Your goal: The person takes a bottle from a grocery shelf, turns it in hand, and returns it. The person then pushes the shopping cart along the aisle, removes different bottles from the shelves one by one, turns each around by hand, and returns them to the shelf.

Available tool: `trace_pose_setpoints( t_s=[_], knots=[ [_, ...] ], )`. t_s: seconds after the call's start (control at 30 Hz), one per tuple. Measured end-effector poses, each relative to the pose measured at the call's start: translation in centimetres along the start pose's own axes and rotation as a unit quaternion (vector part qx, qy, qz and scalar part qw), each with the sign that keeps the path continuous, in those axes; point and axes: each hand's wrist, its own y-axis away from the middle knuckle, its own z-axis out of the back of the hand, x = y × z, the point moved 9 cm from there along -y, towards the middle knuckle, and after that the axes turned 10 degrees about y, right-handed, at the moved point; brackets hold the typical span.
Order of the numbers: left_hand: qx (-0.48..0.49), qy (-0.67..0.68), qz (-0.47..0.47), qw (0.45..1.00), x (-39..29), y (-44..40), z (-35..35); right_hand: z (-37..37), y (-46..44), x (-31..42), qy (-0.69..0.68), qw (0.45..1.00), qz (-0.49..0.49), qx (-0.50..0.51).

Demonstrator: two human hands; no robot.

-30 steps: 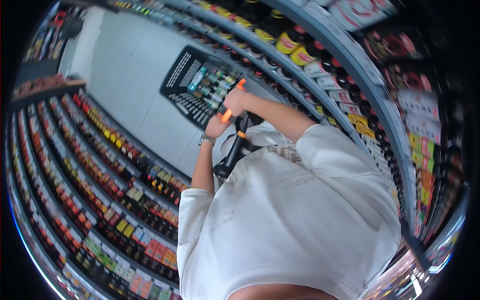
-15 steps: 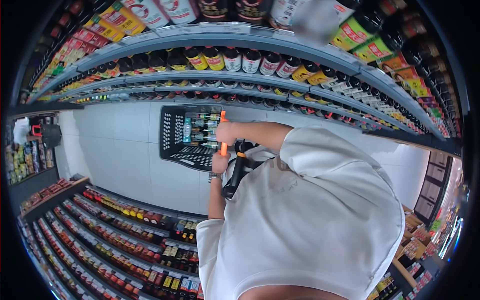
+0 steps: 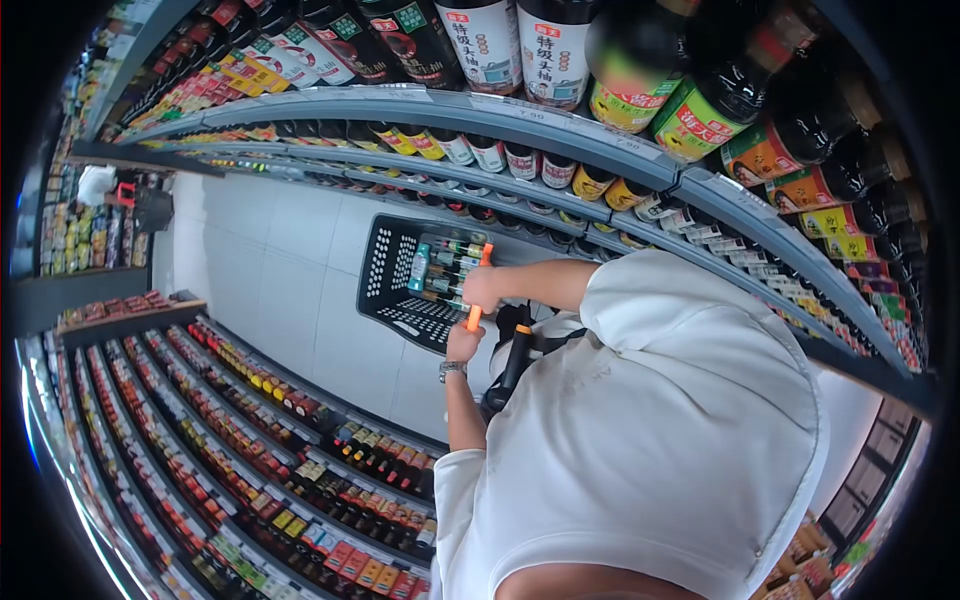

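Note:
My right hand (image 3: 482, 289) is closed around the orange handle (image 3: 474, 318) of a dark grey shopping basket (image 3: 373, 280). Just below it, my left hand (image 3: 463, 344) grips the lower end of the same handle; a watch (image 3: 453, 368) is on that wrist. Inside the basket lie several bottles (image 3: 455, 268) side by side, partly hidden by my right hand. Across their far ends rests a teal item (image 3: 419, 267). Close to my body is a black bar with an orange band (image 3: 510, 368).
Shelves of sauce bottles (image 3: 555, 50) curve along the top and right. Stepped shelves of jars and bottles (image 3: 270, 440) line the lower left. Pale floor tiles (image 3: 290, 270) run between them. A dark object with red trim (image 3: 150, 205) stands at the far left.
The view has tilted and turned, so the basket and both hands appear farther right and the upper shelf looms larger. Both hands keep their hold on the handle.

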Motion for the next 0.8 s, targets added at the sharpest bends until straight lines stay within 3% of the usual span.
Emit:
trace_pose_setpoints(
  t_s=[0.23,0.43,0.7,0.8],
  knots=[
    [0.027,0.056,0.037,0.997,-1.1,2.9,-6.4,-2.8,5.3,1.0,0.027,0.999,0.011,0.012],
    [0.034,0.063,0.004,0.997,-1.0,4.7,-11.6,-4.1,10.5,1.9,0.024,0.999,0.004,-0.035],
    [0.053,0.048,-0.064,0.995,0.1,6.3,-18.5,-7.0,17.3,3.7,0.026,0.999,-0.031,-0.01],
    [0.068,0.083,-0.001,0.994,0.3,8.0,-20.9,-7.7,20.3,4.6,0.017,0.999,-0.043,-0.021]
  ],
)
